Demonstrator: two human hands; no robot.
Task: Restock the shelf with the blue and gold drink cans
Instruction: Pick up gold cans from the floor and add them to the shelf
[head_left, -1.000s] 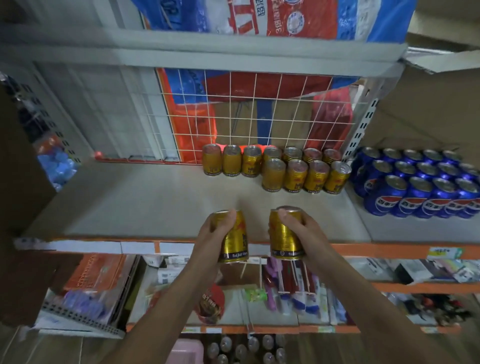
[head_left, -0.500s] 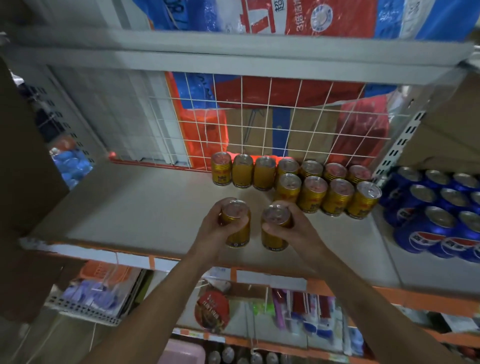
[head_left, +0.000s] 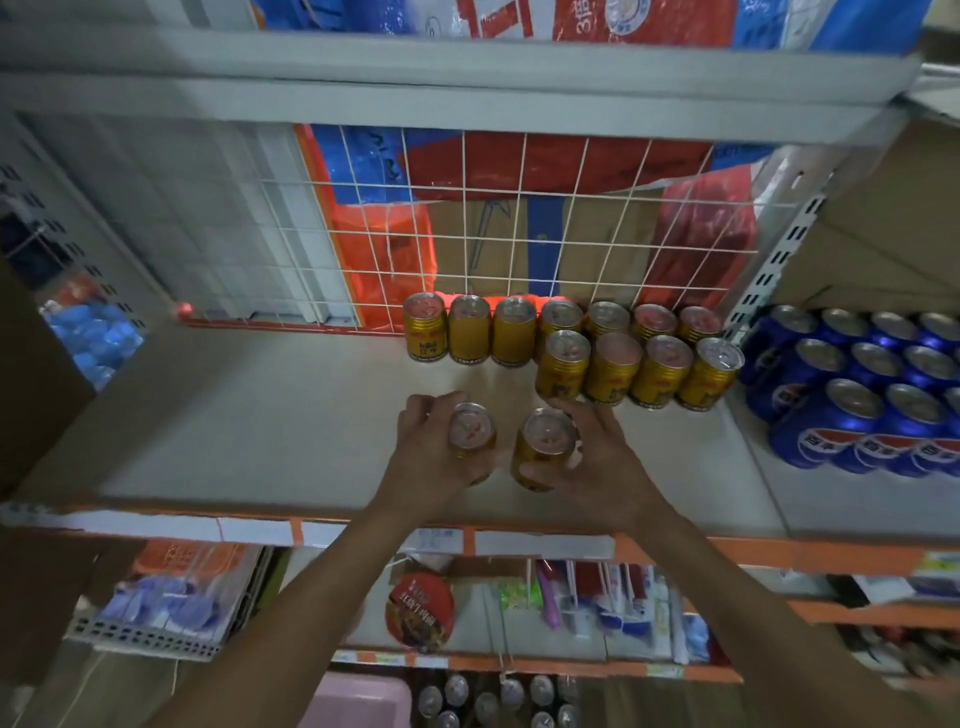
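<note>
Head view, counted: eleven shelved gold cans (head_left: 613, 364) upright on the shelf (head_left: 260, 415), seven against the wire grid (head_left: 519, 218), four in front; blue cans (head_left: 857, 395) rightward, cut off, uncountable. Two more over mid-shelf: left gold can (head_left: 471, 431) gripped by left hand (head_left: 431, 457), right gold can (head_left: 545, 447) by right hand (head_left: 602, 467), just short of the front four.

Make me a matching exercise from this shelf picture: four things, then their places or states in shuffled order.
1 left hand
2 blue cans
3 wire grid
4 red noodle bowl

A farthest right, same level
B behind the stocked gold cans
C one level below
D grips a gold can

Pairs: 1-D, 2-A, 3-B, 4-C
</note>
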